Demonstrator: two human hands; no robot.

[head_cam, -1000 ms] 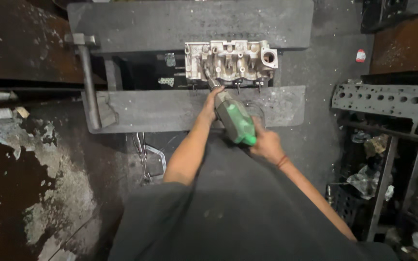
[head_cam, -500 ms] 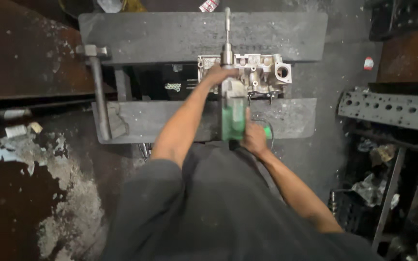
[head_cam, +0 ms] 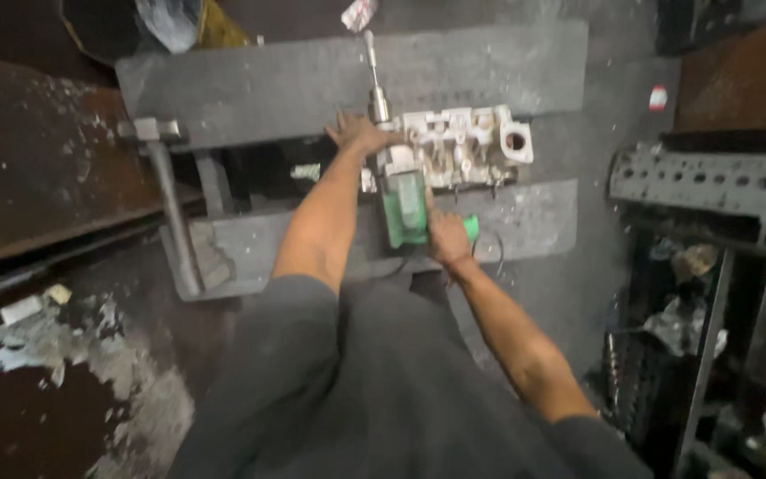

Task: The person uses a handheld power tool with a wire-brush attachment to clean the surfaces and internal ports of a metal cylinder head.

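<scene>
Right hand (head_cam: 446, 238) grips the green plastic power tool (head_cam: 406, 206); left hand (head_cam: 358, 133) lies flat, released, on the pale cast-metal engine block (head_cam: 467, 146) atop the rough grey counter (head_cam: 268, 84).

Casting (head_cam: 463, 146) and drill (head_cam: 403, 200) crowd the bench (head_cam: 294, 84).

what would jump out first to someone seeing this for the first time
The green power tool at the centre stands out most, gripped at its rear by the right hand and pointed at a pale metal engine casting that bridges two dark grey slabs. The left hand lies spread at the casting's left end, beside an upright metal rod. At the right edge, a grey perforated metal block lies on a rack.
</scene>
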